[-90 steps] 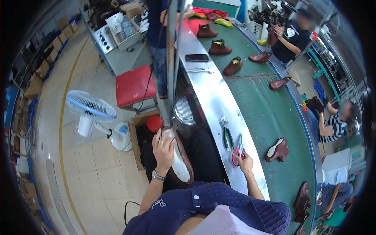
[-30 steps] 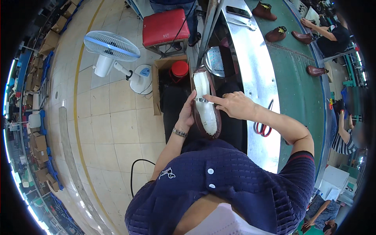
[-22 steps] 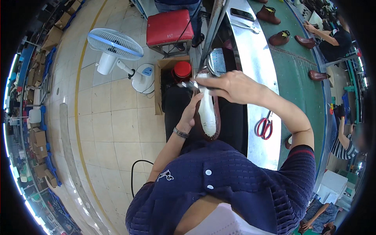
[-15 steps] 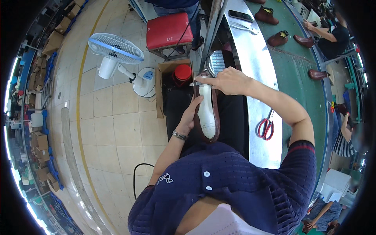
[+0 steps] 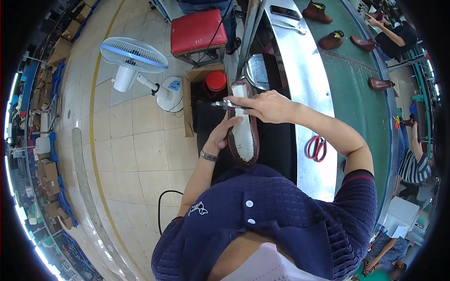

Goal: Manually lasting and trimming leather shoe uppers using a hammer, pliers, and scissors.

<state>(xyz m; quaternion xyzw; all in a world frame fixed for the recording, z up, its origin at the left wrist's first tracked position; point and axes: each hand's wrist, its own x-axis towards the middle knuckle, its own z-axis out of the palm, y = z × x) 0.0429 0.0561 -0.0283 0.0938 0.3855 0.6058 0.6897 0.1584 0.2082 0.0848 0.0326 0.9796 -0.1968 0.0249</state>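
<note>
A brown shoe point(image 5: 244, 140) lies on my lap, its pale underside facing up and its rounded near end close to my shirt. My left hand point(image 5: 219, 135) grips its left side, with the thumb on the pale underside and the other fingers hidden beneath. My right hand point(image 5: 273, 107) is closed around a small silver metal tool point(image 5: 225, 104), which crosses above the far half of the shoe and points left. The tool's exact kind is too blurred to tell. Just beyond the shoe is a round metal mesh piece point(image 5: 257, 71).
On the metal bench point(image 5: 311, 103) to my right lie red-handled scissors point(image 5: 317, 149) and a phone point(image 5: 285, 12). A green conveyor point(image 5: 349, 98) carries several brown shoes. Left of me stand a cardboard box point(image 5: 188, 105), a fan point(image 5: 133, 56) and a red stool point(image 5: 197, 32). Co-workers sit beyond the conveyor.
My right hand has drawn the tool back from the shoe's far end toward me, and the tool now sticks out to the left. The shoe and my left hand have shifted slightly left.
</note>
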